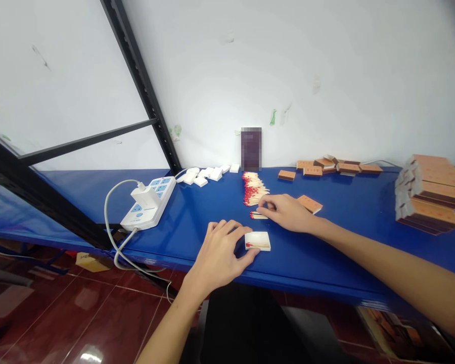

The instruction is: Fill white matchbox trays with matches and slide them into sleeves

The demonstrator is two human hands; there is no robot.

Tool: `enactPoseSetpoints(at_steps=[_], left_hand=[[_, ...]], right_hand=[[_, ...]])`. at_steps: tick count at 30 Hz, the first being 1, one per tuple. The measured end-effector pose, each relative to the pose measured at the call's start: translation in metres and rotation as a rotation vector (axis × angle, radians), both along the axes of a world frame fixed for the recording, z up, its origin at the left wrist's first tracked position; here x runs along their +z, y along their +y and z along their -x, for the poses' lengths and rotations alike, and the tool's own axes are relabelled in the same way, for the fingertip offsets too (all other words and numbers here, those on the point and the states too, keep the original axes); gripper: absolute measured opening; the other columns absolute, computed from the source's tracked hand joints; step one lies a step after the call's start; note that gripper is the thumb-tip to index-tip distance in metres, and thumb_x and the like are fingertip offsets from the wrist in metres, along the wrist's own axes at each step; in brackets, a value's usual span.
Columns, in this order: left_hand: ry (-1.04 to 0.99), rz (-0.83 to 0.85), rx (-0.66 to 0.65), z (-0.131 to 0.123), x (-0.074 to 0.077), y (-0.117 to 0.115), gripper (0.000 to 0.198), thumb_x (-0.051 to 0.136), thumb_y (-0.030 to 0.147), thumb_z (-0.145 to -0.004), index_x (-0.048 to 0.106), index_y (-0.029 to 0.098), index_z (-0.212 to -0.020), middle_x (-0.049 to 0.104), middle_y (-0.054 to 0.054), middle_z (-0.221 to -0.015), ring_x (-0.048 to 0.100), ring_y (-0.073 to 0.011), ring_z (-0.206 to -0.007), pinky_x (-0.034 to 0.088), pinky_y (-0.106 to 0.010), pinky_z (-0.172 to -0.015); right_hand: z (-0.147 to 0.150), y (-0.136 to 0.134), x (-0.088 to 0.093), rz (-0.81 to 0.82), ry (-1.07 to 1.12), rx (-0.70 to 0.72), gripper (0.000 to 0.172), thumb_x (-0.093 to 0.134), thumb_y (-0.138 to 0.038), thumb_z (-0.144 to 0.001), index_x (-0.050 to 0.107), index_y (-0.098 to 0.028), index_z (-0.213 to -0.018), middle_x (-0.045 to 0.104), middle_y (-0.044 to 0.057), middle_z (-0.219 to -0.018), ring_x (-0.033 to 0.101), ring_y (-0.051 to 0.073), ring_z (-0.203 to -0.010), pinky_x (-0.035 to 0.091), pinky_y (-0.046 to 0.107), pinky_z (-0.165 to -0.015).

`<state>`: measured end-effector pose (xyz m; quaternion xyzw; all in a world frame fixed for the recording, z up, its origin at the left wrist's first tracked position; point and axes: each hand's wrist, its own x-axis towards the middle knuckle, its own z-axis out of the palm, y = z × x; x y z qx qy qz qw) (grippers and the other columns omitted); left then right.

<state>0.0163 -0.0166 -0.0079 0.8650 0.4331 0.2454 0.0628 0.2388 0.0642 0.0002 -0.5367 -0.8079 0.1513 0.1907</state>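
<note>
A small white matchbox tray (263,236) lies on the blue table, with a few red-headed matches (255,245) along its near side. My left hand (222,250) grips the tray at its left end between thumb and index finger. Beyond it, my right hand (284,210) has its fingertips pinched together just over a few loose matches (258,215). Whether a match is between those fingertips is hidden. Behind them spreads a large pile of matches (254,189), most heads pointing left.
White trays (208,173) lie at the back left, near a power strip (163,189) with a plugged-in charger and cable. Brown matchbox sleeves (326,166) lie at the back, one (310,204) by my right wrist. Stacked matchboxes (432,194) stand right. A dark, blurred block (251,149) leans at the wall.
</note>
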Motion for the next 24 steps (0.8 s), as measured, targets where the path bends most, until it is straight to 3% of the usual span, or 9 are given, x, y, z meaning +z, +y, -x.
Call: enactPoseSetpoints(at_steps=[10, 14, 17, 24], left_hand=[[0.004, 0.009, -0.005, 0.0, 0.001, 0.0, 0.027, 0.069, 0.036, -0.091, 0.065, 0.024, -0.115, 0.066, -0.002, -0.113, 0.057, -0.0238, -0.1, 0.036, -0.04, -0.09], [-0.003, 0.006, -0.008, 0.0, 0.001, 0.0, 0.028, 0.07, 0.036, -0.091, 0.064, 0.024, -0.116, 0.066, -0.003, -0.114, 0.058, -0.0238, -0.101, 0.036, -0.04, -0.09], [-0.004, 0.003, -0.005, 0.0, 0.0, 0.0, 0.028, 0.069, 0.036, -0.091, 0.064, 0.024, -0.116, 0.066, -0.003, -0.115, 0.058, -0.0241, -0.101, 0.036, -0.041, -0.091], [-0.077, -0.003, 0.028, 0.0, 0.003, 0.0, 0.034, 0.07, 0.033, -0.089, 0.062, 0.026, -0.122, 0.062, -0.005, -0.12, 0.057, -0.0261, -0.107, 0.04, -0.044, -0.096]], right_hand=[[-0.001, 0.003, -0.003, -0.027, -0.028, 0.011, 0.024, 0.054, -0.042, -0.093, 0.065, -0.024, -0.082, 0.06, -0.002, -0.066, 0.051, 0.015, -0.062, 0.027, 0.027, -0.055], [-0.005, 0.007, -0.006, -0.073, 0.011, 0.035, 0.025, 0.05, -0.041, -0.096, 0.07, -0.025, -0.099, 0.064, -0.001, -0.068, 0.056, 0.016, -0.064, 0.03, 0.027, -0.057], [-0.005, 0.01, -0.008, -0.109, -0.021, 0.055, 0.029, 0.047, -0.038, -0.098, 0.072, -0.028, -0.11, 0.071, 0.001, -0.078, 0.061, 0.018, -0.071, 0.034, 0.028, -0.061], [-0.005, 0.012, -0.011, -0.127, -0.089, 0.067, 0.031, 0.046, -0.036, -0.099, 0.073, -0.031, -0.114, 0.077, 0.001, -0.095, 0.068, 0.021, -0.081, 0.04, 0.028, -0.065]])
